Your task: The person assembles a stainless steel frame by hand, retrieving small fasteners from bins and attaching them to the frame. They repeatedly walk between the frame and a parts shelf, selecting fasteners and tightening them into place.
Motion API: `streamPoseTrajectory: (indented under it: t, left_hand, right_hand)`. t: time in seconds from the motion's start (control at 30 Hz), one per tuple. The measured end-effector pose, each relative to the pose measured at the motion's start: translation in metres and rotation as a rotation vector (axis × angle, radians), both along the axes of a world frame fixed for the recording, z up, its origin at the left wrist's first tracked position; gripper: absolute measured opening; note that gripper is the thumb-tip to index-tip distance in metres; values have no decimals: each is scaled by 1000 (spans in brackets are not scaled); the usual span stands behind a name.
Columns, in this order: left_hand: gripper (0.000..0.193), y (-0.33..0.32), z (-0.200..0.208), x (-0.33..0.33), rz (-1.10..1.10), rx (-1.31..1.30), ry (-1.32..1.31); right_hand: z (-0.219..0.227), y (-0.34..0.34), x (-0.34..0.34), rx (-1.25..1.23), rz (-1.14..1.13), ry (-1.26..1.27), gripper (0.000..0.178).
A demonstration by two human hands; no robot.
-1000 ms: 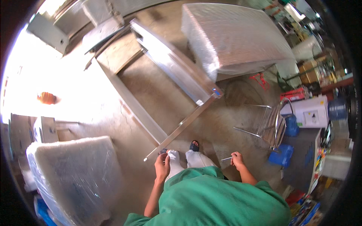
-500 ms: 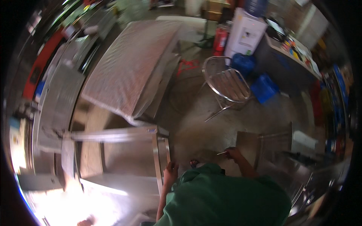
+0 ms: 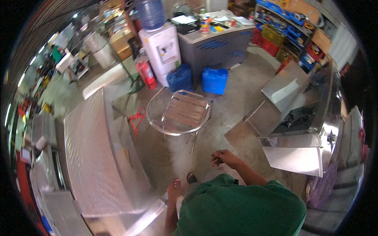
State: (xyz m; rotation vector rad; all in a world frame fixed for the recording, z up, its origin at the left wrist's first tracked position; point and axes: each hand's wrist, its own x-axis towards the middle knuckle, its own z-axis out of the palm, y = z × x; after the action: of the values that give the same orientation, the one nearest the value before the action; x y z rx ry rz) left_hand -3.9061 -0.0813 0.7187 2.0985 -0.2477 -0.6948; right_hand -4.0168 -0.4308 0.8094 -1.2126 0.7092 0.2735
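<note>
In the head view, the scene has swung round since half a second ago: the slatted metal chair (image 3: 185, 112) now stands upright ahead of both hands, the plastic-wrapped block (image 3: 90, 153) fills the left side, and only a bright metal bar (image 3: 146, 217) shows at lower left. The fire extinguisher (image 3: 146, 72) beside the white water dispenser (image 3: 167, 59) carries a pale label too small to read. The right hand (image 3: 223, 158), fingers curled, hangs near the chair; whether it grips anything cannot be told. The left hand (image 3: 173, 187) hangs low, blurred, fingers bent, its hold unclear.
</note>
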Motion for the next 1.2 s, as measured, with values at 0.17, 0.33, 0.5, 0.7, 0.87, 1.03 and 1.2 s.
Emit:
streamPoseTrajectory:
  t: [0.17, 0.33, 0.5, 0.7, 0.87, 1.03, 1.2]
  left_hand:
    - [30, -92, 27, 96, -218, -139, -136]
    - [31, -221, 42, 133, -489, 51, -82]
    - [37, -356, 44, 136, -674, 25, -71]
    - [45, -508, 78, 150, -843, -10, -41]
    - [45, -606, 88, 178, -862, 52, -88]
    - [46, -704, 69, 216, -963, 139, 20]
    - [50, -833, 56, 249, -1050, 66, 77]
  right_hand:
    - [41, -38, 1, -200, -197, -280, 29]
    - [12, -94, 16, 20, -526, -305, 24]
    - [-26, -215, 63, 228, -641, -147, 26]
    - [23, -384, 99, -60, -621, -421, 27]
    - [50, -495, 105, -25, -642, -488, 26]
    - [25, -560, 112, 63, -693, -440, 24]
    - [6, -635, 135, 137, -745, -406, 17]
